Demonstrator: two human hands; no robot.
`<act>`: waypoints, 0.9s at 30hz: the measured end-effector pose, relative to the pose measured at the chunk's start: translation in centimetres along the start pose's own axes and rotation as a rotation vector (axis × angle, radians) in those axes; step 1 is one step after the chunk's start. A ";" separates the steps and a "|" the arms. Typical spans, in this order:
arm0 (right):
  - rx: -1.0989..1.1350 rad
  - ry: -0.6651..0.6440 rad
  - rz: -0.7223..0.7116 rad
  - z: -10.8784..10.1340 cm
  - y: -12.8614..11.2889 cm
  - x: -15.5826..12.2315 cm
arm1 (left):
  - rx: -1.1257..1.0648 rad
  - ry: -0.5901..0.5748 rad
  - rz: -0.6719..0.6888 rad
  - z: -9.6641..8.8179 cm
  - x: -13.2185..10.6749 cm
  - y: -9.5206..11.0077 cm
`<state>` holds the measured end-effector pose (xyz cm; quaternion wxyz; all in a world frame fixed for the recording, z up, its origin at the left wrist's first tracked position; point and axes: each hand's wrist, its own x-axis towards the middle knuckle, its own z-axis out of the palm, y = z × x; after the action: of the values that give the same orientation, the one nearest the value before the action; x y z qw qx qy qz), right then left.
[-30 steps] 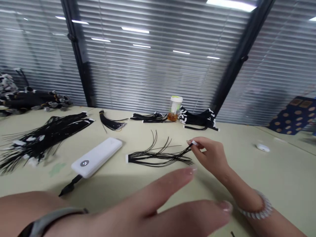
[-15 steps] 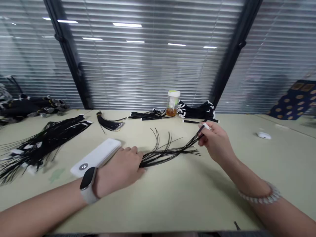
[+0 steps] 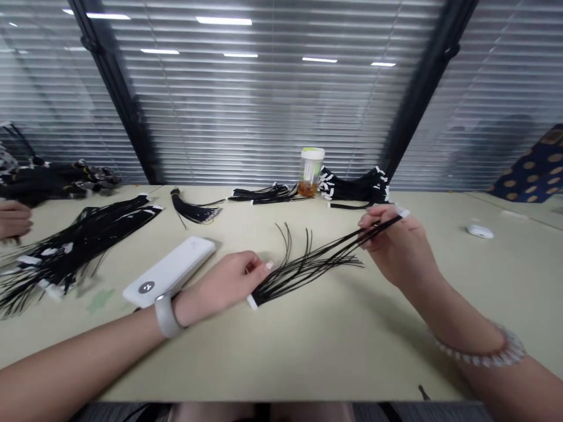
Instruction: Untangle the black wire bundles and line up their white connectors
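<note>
My right hand, raised over the table, pinches a black wire cable near its white end connector. Thin strands from this cable slope down leftward to a loose bundle of black wires on the table. My left hand is at the bundle's left end, with fingers curled and thumb beside the strands. Whatever lies between those fingers is hidden. A white connector shows just below the left fingertips. Beside this hand lies a white power bank.
Black cable bundles lie at left, near another person's hand. A smaller bundle, more cables, a lidded jar and stacked cables line the back. A white earbud case sits right.
My right hand has moved right with the cable, drawing its strands longer. My left hand has turned and shifted slightly, uncovering a white connector. Another person's hand has appeared at the left edge.
</note>
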<state>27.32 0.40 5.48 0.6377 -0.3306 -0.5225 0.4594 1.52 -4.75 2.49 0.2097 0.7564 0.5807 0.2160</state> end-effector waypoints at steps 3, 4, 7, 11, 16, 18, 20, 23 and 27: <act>-0.091 0.021 -0.039 0.4 0.1 -0.4 | 0.045 -0.043 0.072 0.6 -0.4 0.2; -0.112 0.018 -0.059 0.4 0.1 -0.5 | 0.056 -0.026 0.088 0.7 -0.4 0.2; -0.106 -0.063 -0.148 0.4 0.1 -0.5 | -0.005 0.058 0.079 0.5 -0.1 -0.1; -0.070 -0.180 -0.064 0.2 0.2 -0.4 | -0.180 0.148 0.016 -0.3 0.3 0.2; -0.366 -0.243 -0.052 1.6 0.7 -0.9 | -0.311 0.154 -0.028 -0.3 0.1 0.7; -0.523 -0.336 -0.035 2.9 1.1 -1.1 | -0.349 0.132 -0.035 0.0 -0.1 0.8; -0.648 -0.446 -0.004 4.3 1.8 -1.4 | -0.394 0.101 -0.045 0.3 -0.2 0.8; -0.833 -0.560 -0.010 6.3 3.0 -1.8 | -0.456 0.067 -0.057 0.5 -0.3 0.6; -0.965 -0.609 -0.073 8.4 4.1 -2.3 | -0.477 0.076 -0.035 1.0 -0.3 -0.1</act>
<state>18.11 -0.72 2.93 0.2506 -0.4187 -0.8444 0.2211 1.96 -5.06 1.64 0.3642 0.6668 0.5336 0.3715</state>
